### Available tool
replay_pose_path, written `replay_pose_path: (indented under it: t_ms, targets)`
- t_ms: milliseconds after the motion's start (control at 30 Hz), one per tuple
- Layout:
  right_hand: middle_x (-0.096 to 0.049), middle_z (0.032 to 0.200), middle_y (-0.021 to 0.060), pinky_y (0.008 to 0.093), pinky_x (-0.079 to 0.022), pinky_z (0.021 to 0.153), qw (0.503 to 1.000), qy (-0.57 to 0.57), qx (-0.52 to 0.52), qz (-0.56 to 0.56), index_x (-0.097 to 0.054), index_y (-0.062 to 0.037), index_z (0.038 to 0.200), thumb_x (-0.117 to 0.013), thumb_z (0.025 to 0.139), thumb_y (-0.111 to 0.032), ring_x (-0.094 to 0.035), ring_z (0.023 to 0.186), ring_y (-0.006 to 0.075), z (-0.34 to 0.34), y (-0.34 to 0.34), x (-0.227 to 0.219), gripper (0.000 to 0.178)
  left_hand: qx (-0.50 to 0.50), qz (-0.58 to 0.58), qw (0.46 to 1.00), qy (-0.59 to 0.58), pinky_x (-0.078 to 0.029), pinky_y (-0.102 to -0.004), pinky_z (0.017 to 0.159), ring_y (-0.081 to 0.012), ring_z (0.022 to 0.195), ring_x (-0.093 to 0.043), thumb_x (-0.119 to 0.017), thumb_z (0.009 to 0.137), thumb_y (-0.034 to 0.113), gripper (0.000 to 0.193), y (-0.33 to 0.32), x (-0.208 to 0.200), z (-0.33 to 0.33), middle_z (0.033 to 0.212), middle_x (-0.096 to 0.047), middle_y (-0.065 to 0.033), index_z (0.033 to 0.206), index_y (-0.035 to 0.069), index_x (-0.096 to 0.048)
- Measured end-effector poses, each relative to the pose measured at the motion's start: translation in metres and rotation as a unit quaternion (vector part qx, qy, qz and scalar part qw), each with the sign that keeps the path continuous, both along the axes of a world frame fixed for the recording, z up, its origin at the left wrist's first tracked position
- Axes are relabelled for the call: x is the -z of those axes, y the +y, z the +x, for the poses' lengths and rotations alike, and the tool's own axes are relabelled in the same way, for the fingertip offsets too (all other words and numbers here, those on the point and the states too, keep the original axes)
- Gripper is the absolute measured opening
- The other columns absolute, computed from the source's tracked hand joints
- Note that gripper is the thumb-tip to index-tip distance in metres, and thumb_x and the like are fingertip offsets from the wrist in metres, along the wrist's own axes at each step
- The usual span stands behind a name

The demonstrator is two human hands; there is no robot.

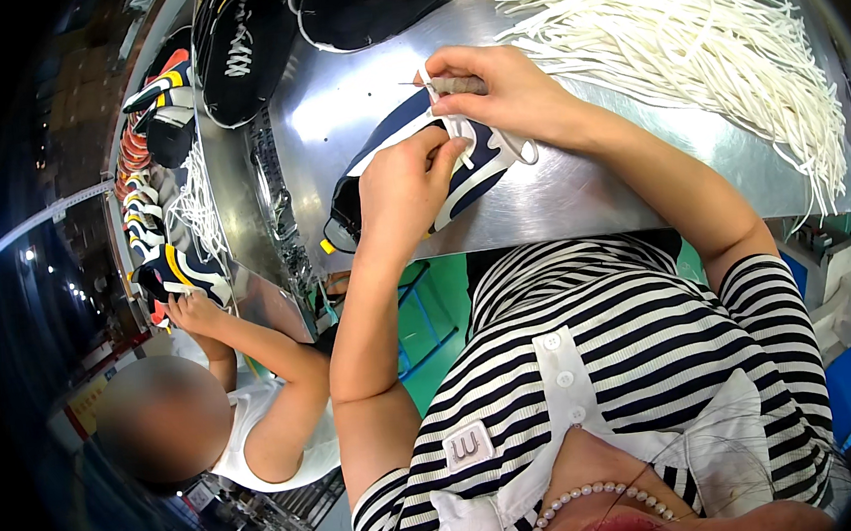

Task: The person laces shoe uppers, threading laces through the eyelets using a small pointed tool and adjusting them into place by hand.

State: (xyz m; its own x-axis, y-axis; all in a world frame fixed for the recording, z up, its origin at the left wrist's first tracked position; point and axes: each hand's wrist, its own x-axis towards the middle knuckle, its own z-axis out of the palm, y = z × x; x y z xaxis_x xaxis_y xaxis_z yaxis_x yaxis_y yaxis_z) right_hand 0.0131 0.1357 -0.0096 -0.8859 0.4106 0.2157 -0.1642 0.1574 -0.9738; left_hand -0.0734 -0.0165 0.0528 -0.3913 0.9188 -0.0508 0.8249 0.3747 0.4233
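A navy and white sneaker (483, 176) lies on the metal table, its heel opening toward the lower left. My left hand (402, 188) rests over it, with thumb and forefinger pinched on a white shoelace (463, 144) at the lacing area. My right hand (507, 90) is closed around the short grey-brown handle of a thin pointed tool (460, 85), like an awl or a lacing hook. The tool's slim tip points left, just above the eyelets, and lace passes close to it. A white loop of lace curves by the toe side. My left palm hides part of the sneaker.
A big bundle of white laces (697, 59) spreads across the right of the metal table (578, 191). Dark shoes (245, 56) stand at the back left. Further left, a co-worker (278, 414) handles a sneaker (181, 273) beside a row of similar ones and more laces.
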Motion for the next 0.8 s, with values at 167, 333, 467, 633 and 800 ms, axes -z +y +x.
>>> replay_pose_path:
  t_ms: [167, 333, 467, 633, 800]
  targets:
    - [-0.067, 0.088, 0.0163, 0.0367, -0.049, 0.071, 0.992, -0.07, 0.096, 0.033, -0.055, 0.0021, 0.11, -0.064, 0.09, -0.031, -0.064, 0.077, 0.0283, 0.027, -0.006, -0.004, 0.04, -0.087, -0.01, 0.996, -0.008, -0.044, -0.0373, 0.053, -0.0277, 0.055, -0.059, -0.065, 0.089, 0.033, 0.025, 0.0, 0.017, -0.001, 0.061, -0.062, -0.0076, 0.082, 0.009, -0.07]
    - [-0.067, 0.078, 0.0132, 0.0358, -0.049, 0.067, 0.994, -0.106, 0.001, -0.036, -0.056, 0.0, 0.099, -0.061, 0.092, -0.024, -0.064, 0.07, 0.0265, 0.068, -0.019, -0.004, 0.026, -0.064, 0.045, 0.997, 0.031, -0.043, -0.0365, 0.052, -0.0266, 0.053, -0.059, -0.066, 0.089, 0.031, 0.025, 0.001, 0.025, 0.002, 0.061, -0.062, -0.0072, 0.079, 0.008, -0.069]
    - [-0.067, 0.074, 0.0127, 0.0359, -0.049, 0.065, 0.991, -0.135, 0.006, 0.015, -0.057, -0.0001, 0.093, -0.059, 0.091, -0.019, -0.065, 0.068, 0.025, 0.072, -0.024, 0.002, 0.019, -0.065, 0.044, 0.996, 0.034, -0.043, -0.0362, 0.052, -0.0267, 0.053, -0.059, -0.066, 0.089, 0.029, 0.024, 0.0, 0.025, 0.003, 0.061, -0.062, -0.0077, 0.079, 0.007, -0.069]
    - [-0.068, 0.076, 0.0099, 0.0296, -0.05, 0.066, 0.981, -0.192, -0.012, 0.035, -0.056, 0.0003, 0.094, -0.059, 0.092, -0.013, -0.066, 0.071, 0.0177, 0.063, -0.024, -0.002, 0.014, -0.067, 0.03, 0.997, 0.018, -0.045, -0.0338, 0.054, -0.0238, 0.054, -0.06, -0.068, 0.087, 0.028, 0.023, 0.0, 0.02, 0.002, 0.062, -0.063, -0.0084, 0.082, 0.005, -0.069]
    - [-0.067, 0.075, 0.0134, 0.0365, -0.05, 0.066, 0.964, -0.242, -0.001, 0.109, -0.054, 0.0017, 0.095, -0.06, 0.09, -0.013, -0.066, 0.072, 0.0265, 0.055, -0.025, -0.009, 0.017, -0.076, -0.016, 0.981, -0.176, -0.049, -0.0276, 0.063, -0.0165, 0.063, -0.064, -0.073, 0.082, 0.018, 0.021, -0.004, 0.019, -0.009, 0.072, -0.067, -0.0105, 0.091, 0.0, -0.069]
